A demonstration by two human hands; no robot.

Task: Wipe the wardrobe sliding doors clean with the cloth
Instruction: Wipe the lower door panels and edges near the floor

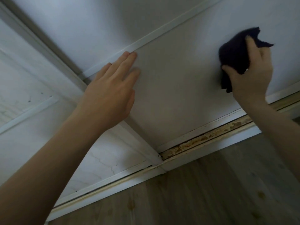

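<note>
Low on the white sliding door panel [175, 88], near its worn bottom track [204, 138], the right hand [250, 72] grips a bunched dark cloth [233, 52], thumb and fingers curled round it, pressing it to the surface. The left hand [110, 88] lies flat on the same panel, fingers straight and close together, apparently steadying the door. Wiping looks under way. The next stroke should cross the bare stretch between the hands with even pressure.
</note>
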